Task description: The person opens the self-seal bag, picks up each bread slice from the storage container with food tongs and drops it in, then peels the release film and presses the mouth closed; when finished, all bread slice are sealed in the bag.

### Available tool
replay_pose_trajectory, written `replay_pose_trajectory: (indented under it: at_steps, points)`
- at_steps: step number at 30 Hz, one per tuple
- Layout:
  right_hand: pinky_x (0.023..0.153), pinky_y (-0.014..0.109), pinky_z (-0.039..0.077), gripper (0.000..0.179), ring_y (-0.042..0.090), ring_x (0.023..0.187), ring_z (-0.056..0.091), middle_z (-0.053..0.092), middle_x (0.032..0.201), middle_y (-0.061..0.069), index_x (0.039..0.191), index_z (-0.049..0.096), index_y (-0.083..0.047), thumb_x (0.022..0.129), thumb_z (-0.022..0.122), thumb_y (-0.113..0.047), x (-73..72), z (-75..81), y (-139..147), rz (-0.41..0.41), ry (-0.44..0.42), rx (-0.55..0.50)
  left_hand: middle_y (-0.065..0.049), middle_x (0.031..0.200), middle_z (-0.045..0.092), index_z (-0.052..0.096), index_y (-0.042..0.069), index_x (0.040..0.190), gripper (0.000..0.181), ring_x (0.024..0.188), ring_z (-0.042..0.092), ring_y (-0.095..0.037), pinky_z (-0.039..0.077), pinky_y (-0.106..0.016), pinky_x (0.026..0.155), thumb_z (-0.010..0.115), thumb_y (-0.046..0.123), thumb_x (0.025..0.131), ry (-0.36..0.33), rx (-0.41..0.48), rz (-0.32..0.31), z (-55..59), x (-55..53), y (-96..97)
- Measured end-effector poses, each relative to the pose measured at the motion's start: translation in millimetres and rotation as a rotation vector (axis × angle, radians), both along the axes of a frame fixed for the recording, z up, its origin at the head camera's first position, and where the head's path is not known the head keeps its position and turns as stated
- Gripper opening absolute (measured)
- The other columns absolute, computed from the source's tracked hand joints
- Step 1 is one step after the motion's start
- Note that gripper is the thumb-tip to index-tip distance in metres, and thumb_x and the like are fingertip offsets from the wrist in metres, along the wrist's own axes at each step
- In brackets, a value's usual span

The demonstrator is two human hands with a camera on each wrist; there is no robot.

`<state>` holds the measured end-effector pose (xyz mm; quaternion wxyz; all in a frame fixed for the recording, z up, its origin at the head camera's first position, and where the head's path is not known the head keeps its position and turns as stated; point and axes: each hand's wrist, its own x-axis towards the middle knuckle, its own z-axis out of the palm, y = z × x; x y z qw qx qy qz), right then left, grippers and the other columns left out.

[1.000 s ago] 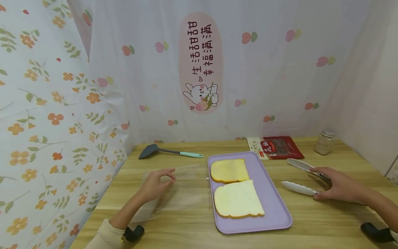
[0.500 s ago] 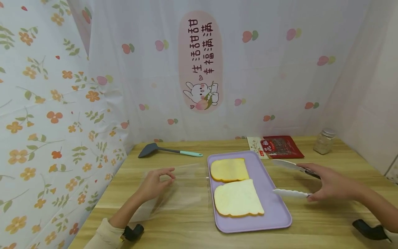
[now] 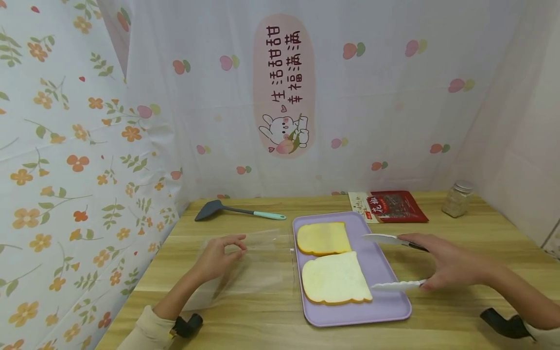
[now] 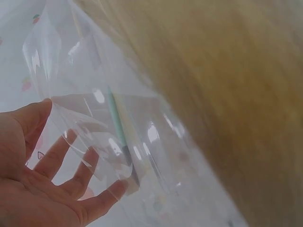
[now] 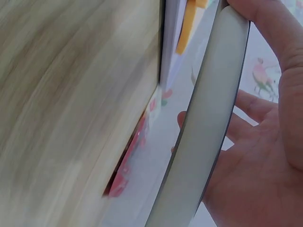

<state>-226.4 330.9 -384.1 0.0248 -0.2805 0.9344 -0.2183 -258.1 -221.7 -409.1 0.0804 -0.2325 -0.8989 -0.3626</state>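
At the left, my left hand (image 3: pixel 216 262) holds up the edge of a clear plastic bag (image 3: pixel 267 272). In the left wrist view its thumb pinches the film while the other fingers spread behind the bag (image 4: pixel 142 123). A purple tray (image 3: pixel 387 308) bears two bread slices, a yellowish slice (image 3: pixel 323 238) at the back and a paler slice (image 3: pixel 336 279) in front. From the right, my right hand (image 3: pixel 455 262) grips kitchen tongs (image 3: pixel 395 286) with their arms spread wide. The tong tips hang over the tray's right side, just right of the slices, with nothing between them.
A spatula (image 3: pixel 236 211) with a mint handle lies at the back left. Behind the tray are a red spice packet (image 3: pixel 395 206) and a lidded glass jar (image 3: pixel 457 199). Patterned curtains (image 3: pixel 210 112) close off the back and left of the wooden table (image 3: pixel 245 321).
My right hand has moved left with the tongs, bringing their tips from beside the tray to over it. My left hand and the bag have stayed in place.
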Motion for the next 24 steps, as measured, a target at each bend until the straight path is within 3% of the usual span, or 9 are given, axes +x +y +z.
replay_pose_trajectory:
  at_steps: [9, 18, 22, 24]
  points:
    - [0.089, 0.060, 0.048, 0.104, 0.033, 0.122, 0.049, 0.052, 0.141, 0.006, 0.145, 0.045, -0.013, 0.061, 0.090, -0.054, 1.0, -0.8, -15.9, 0.076, 0.071, 0.040, -0.014, 0.129, 0.065, 0.075, 0.007, 0.093, 0.004, 0.125, 0.056, -0.036, 0.047, -0.054, 0.097, 0.072, 0.006, 0.090, 0.019, -0.009, -0.008, 0.5, -1.3, 0.8]
    - [0.089, 0.056, 0.048, 0.101, 0.024, 0.120, 0.051, 0.053, 0.141, -0.006, 0.143, 0.048, -0.020, 0.059, 0.089, -0.057, 1.5, -3.4, -20.6, 0.125, 0.129, 0.088, -0.014, 0.128, 0.065, 0.074, 0.006, 0.094, 0.004, 0.122, 0.058, -0.037, 0.050, -0.051, 0.089, 0.072, 0.007, 0.090, 0.021, -0.006, -0.020, -0.3, -1.1, 1.4]
    - [0.088, 0.055, 0.048, 0.100, 0.022, 0.119, 0.052, 0.053, 0.140, -0.008, 0.143, 0.048, -0.020, 0.060, 0.088, -0.060, 2.1, -4.9, -23.8, 0.134, 0.128, 0.090, -0.015, 0.129, 0.065, 0.074, 0.007, 0.093, 0.004, 0.123, 0.057, -0.037, 0.049, -0.053, 0.092, 0.072, 0.006, 0.090, 0.016, -0.003, -0.023, 0.3, 0.0, 2.1]
    - [0.090, 0.060, 0.045, 0.101, 0.027, 0.121, 0.051, 0.053, 0.141, -0.004, 0.143, 0.048, -0.018, 0.060, 0.088, -0.059, 1.8, -5.1, -24.9, 0.140, 0.110, 0.076, -0.015, 0.129, 0.065, 0.074, 0.007, 0.093, 0.004, 0.123, 0.057, -0.037, 0.049, -0.053, 0.093, 0.072, 0.006, 0.090, 0.017, -0.003, -0.024, 0.6, 0.2, 2.4]
